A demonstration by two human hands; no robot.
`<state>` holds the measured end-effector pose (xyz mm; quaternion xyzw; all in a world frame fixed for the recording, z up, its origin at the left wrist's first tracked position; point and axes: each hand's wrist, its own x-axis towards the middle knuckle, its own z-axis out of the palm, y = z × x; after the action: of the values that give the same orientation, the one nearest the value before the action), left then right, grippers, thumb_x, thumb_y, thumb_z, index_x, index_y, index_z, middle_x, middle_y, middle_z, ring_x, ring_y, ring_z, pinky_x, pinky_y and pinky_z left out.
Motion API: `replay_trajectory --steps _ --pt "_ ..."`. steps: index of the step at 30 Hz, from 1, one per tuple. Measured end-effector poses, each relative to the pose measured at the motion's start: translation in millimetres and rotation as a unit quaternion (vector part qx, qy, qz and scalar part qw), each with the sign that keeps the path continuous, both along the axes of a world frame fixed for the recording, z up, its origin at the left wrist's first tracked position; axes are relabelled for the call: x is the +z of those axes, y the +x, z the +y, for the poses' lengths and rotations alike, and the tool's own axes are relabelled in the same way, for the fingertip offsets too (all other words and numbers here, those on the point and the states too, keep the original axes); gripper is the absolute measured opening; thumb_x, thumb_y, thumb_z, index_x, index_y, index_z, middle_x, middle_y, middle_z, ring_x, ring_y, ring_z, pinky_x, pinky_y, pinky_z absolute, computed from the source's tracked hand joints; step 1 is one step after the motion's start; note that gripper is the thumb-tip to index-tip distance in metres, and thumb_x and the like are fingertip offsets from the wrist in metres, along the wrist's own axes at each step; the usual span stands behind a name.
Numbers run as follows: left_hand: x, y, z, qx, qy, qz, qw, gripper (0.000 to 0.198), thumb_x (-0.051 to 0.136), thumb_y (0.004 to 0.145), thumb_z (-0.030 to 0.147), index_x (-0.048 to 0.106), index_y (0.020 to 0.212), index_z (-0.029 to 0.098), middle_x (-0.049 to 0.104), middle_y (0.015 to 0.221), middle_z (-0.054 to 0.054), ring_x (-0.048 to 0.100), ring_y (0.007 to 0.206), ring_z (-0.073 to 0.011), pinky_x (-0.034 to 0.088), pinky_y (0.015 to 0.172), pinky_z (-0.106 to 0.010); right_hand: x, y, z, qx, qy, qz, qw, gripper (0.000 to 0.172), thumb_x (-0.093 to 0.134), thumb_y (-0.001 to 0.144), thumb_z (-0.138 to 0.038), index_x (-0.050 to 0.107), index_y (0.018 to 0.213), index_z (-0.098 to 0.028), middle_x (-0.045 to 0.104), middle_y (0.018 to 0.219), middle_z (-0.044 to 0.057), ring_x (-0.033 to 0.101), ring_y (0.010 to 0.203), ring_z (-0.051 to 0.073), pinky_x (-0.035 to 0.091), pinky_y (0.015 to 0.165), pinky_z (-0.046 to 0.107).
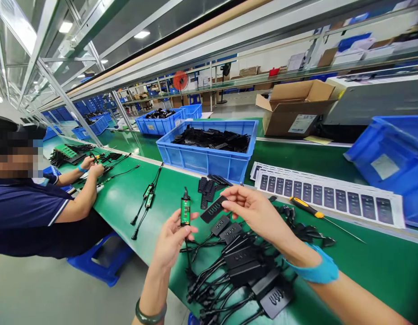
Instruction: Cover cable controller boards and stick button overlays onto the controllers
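My left hand (172,239) is closed around a small green circuit board (185,212) with a black cable hanging from it, held upright above the green bench. My right hand (253,210) pinches a flat black plastic cover (214,208) just to the right of the board. A blue strap (319,266) circles my right wrist. Below both hands lies a heap of black cabled housings (243,266). A few loose black covers (209,187) rest just beyond my hands.
A blue bin (202,160) of black parts stands behind the covers. Label sheets (331,192) and a yellow-handled screwdriver (307,207) lie to the right. Two cabled boards (148,198) lie on the bench (121,198) to the left. A co-worker (36,203) sits at left, hands on cables. A cardboard box (297,108) stands behind.
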<state>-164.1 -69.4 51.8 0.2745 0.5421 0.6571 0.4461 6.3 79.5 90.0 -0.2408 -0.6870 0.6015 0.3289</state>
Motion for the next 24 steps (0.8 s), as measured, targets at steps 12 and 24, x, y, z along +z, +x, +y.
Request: replay_trajectory --steps 12,24 --pt "18.6 48.2 -11.0 -0.119 0.001 -0.007 0.993 0.050 0.085 0.067 0.024 0.070 0.115 0.018 0.072 0.103 -0.009 0.071 0.091 -0.0214 0.056 0.078 -0.027 10.1 14.0 -29.1 0.012 0.064 0.005 0.998 0.024 0.071 0.078 -0.043 0.066 0.076 -0.019 0.063 0.074 0.002 0.058 0.063 0.015 0.052 0.058 0.027" --pt "20.7 58.2 -13.3 -0.118 0.013 0.139 0.983 0.042 0.064 0.087 0.041 0.064 0.121 0.016 0.071 0.106 -0.011 0.070 0.085 -0.0198 0.056 0.074 -0.028 -0.9 10.2 -29.1 0.069 -0.032 0.002 0.997 0.041 0.067 0.079 -0.053 0.054 0.101 -0.021 0.055 0.083 0.000 0.058 0.066 0.013 0.049 0.056 0.025"
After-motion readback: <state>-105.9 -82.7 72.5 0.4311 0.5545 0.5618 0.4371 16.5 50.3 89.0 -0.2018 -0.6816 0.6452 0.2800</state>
